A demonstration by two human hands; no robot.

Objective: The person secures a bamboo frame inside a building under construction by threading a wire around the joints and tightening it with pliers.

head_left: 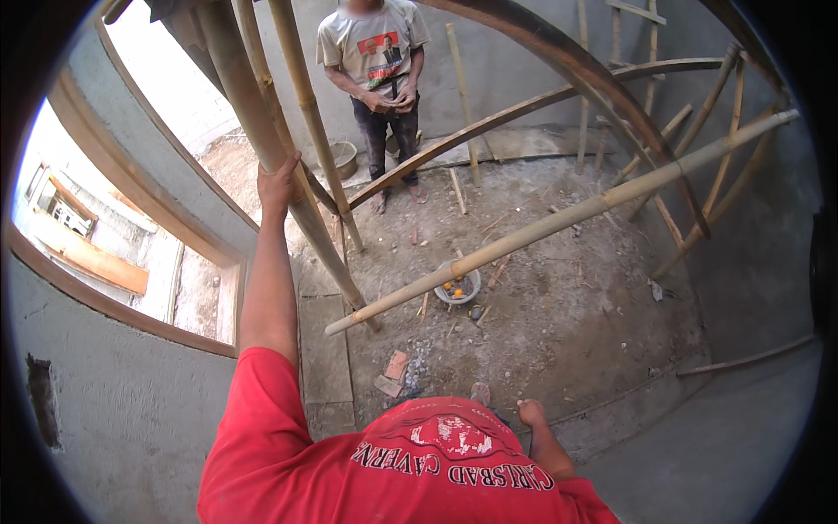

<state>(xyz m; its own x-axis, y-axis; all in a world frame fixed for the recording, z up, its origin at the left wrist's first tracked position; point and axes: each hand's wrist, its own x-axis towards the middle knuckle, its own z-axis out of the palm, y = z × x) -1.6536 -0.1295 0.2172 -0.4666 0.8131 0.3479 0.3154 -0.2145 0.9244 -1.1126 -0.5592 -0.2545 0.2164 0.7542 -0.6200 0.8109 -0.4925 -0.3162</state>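
Note:
My left arm is stretched up and forward, and my left hand [278,182] is wrapped round a thick upright bamboo pole [301,212]. Down by my right side, my right hand [530,412] has its fingers curled closed; whether anything small sits in them is hidden. A long bamboo pole [559,223] slants across in front of me, its near end beside the foot of the upright one. Below it on the ground stands a pale bucket [474,289] with orange and dark things inside. A small black and yellow object [476,312] lies next to the bucket.
Another person [371,52] stands ahead, hands together at the waist, near a grey bucket [344,161]. Wooden window frames [148,188] open on the left. Bamboo and curved timber supports [642,131] cross overhead. Broken bricks [394,367] and wood scraps litter the dirt floor.

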